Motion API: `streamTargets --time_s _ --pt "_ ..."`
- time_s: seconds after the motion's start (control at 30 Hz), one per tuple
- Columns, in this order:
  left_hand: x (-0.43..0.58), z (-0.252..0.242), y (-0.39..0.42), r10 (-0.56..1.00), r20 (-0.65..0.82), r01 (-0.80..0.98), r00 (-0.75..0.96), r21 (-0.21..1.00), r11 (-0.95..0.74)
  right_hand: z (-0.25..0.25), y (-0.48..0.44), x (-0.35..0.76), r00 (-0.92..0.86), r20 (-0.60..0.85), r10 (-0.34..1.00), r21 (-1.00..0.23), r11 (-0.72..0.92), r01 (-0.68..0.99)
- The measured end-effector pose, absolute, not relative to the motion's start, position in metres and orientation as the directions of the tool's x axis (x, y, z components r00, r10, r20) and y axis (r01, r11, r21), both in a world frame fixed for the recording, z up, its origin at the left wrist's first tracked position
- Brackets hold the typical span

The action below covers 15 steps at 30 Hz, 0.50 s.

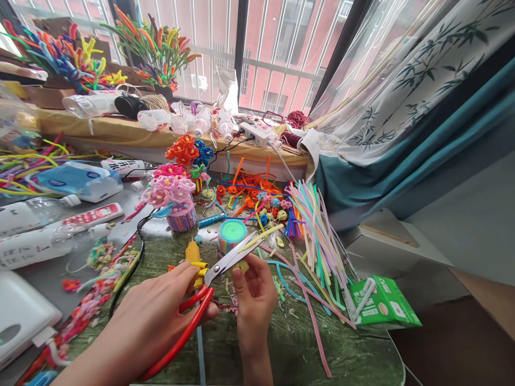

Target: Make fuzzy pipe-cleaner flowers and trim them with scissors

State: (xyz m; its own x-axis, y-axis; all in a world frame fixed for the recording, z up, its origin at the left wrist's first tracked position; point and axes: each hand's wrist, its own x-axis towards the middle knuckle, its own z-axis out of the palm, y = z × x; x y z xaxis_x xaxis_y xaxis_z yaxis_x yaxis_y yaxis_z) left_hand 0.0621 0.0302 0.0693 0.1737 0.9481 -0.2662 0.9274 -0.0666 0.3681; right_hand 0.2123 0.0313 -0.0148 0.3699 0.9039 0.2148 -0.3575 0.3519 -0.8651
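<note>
Scissors [219, 268] with red handles are in my left hand [156, 308], their blades pointing up and to the right, slightly apart. My right hand [253, 295] pinches a small pale yellow fuzzy piece [243, 266] close below the blades. A longer pale yellow pipe cleaner [263, 236] runs alongside the blade tips; whether it is between them I cannot tell. Just behind the scissors stands a round striped pot [233, 236] with a mint-green coiled top. A yellow glue gun [192, 250] lies beyond my left fingers, partly hidden by them.
Pink pipe-cleaner flowers [169, 190] in a striped pot stand at back left. Bundled pastel pipe cleaners [317, 241] lie at right by a green box [382, 303]. Bottles [52, 236] and a white device [24, 316] are at left. A black cable [139, 252] crosses the table.
</note>
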Motion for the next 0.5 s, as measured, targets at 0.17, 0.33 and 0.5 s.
streamTargets --time_s 0.17,0.33,0.5 --pt "0.0603 0.0648 0.0292 0.940 -0.302 0.958 0.160 0.276 -0.075 -0.0181 0.0320 0.2142 0.362 0.250 0.898 -0.868 0.373 -0.327" --pt "0.0595 0.0699 0.0289 0.923 -0.351 0.969 0.159 0.233 -0.079 -0.0169 0.0303 0.2144 0.341 0.244 0.908 -0.880 0.355 -0.316" --pt "0.0602 0.0744 0.0314 0.914 -0.368 0.970 0.170 0.226 -0.089 -0.0160 0.0292 0.2128 0.371 0.232 0.899 -0.874 0.360 -0.327"
